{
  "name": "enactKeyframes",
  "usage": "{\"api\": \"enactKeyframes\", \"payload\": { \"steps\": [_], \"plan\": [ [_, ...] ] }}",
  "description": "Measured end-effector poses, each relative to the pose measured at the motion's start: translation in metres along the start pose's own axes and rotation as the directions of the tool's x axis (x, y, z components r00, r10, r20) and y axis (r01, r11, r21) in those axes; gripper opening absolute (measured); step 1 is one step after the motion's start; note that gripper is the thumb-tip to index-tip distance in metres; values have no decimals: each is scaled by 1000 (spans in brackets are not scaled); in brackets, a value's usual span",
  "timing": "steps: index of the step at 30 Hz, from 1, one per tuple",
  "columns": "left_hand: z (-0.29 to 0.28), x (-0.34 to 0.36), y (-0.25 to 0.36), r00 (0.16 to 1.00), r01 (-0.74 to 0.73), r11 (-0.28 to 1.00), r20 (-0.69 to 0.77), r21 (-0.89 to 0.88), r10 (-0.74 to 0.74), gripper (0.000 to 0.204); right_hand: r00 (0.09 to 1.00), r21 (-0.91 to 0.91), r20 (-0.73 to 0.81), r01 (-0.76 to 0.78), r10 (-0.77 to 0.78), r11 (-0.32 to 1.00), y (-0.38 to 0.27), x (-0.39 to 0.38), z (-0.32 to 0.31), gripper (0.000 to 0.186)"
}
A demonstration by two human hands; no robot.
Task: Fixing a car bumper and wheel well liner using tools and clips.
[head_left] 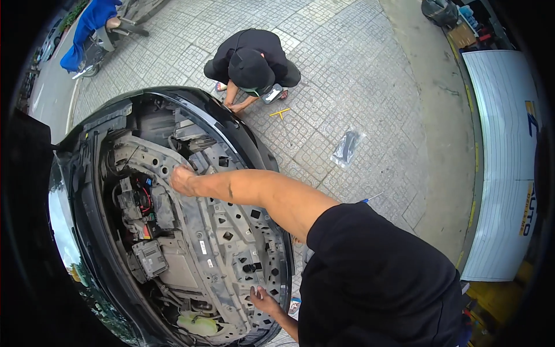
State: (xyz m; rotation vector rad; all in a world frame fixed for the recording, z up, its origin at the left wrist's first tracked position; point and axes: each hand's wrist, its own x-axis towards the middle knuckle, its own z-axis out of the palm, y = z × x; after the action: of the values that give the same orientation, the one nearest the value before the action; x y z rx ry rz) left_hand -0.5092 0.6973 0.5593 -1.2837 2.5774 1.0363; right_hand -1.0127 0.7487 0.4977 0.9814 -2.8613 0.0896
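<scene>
Your right hand is curled at the engine side of the perforated grey panel, towards its far end; I cannot tell whether its fingers grip anything. Your left hand is loosely unfurled, with nothing visible in it, by the panel's opposite end and near its outer edge; whether it touches the metal is unclear. The panel lies ahead of your torso, its long axis running from your left hand's end to your right's. Your right arm crosses over it, while your left hand is nearer the small black fitting set in the panel.

Inward of the panel you have a grey finned box; outward, the black bumper. Past the panel's far end a co-worker crouches, hands at the bumper. Farther outward from the panel, on the paving, lie a yellow T-handled tool and a clear bag
</scene>
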Motion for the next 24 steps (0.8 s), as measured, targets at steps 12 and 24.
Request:
{"api": "enactKeyframes", "payload": {
  "steps": [12,24],
  "plan": [
    [-7,20,-31,997,-60,983,-40,171,68,59,889,-154,428,251,-164,956,-15,30,19,13],
    [29,57,-40,991,-135,981,18,140,134,58,963,23,220,156,-158,987,5,-2,6,14]
  ]
}}
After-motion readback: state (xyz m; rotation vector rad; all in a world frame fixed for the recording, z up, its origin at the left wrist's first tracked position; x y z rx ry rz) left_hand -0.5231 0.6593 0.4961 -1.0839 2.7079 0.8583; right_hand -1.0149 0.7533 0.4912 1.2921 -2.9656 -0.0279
